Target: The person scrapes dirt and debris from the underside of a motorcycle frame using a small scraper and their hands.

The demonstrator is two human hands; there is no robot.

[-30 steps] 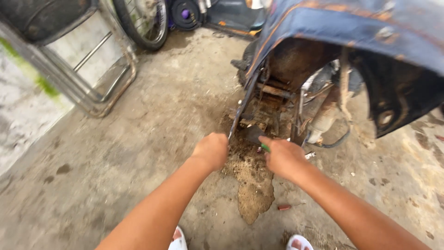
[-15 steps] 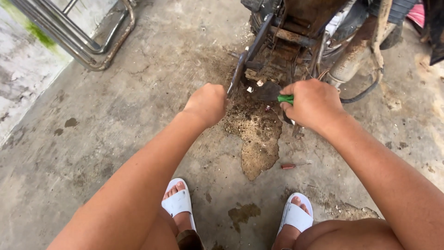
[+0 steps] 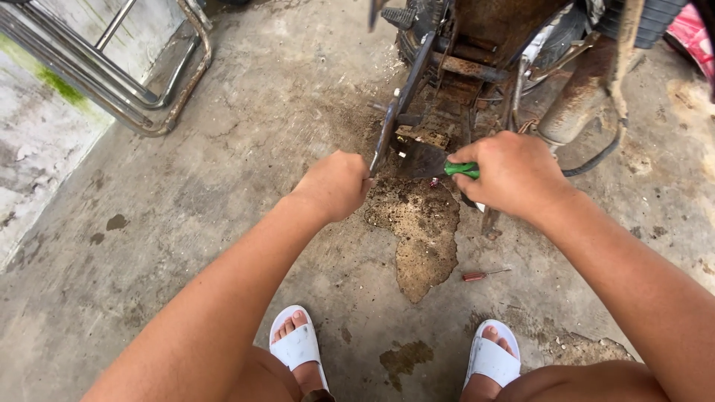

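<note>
Both fists have crept closer under the rusty motorbike frame point(image 3: 477, 71), left hand point(image 3: 337, 184) curled shut beside it, right hand point(image 3: 514, 175) fingers clenched around a green-handled tool point(image 3: 462, 170).

Both arms reach forward, the left hand point(image 3: 337, 183) closed in a fist, the right hand point(image 3: 514, 173) curled in a grip.

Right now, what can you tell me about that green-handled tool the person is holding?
The green-handled tool is gripped in the right hand, which covers most of the handle; only a short bright green stretch, plastic by its look, shows past the fingers. From it a dark, flat, wedge-shaped metal part points left, lying roughly level, into the rusty underside of the motorbike. Whether its tip touches the frame cannot be told. It sits above a brown oily stain on the concrete floor.
</note>
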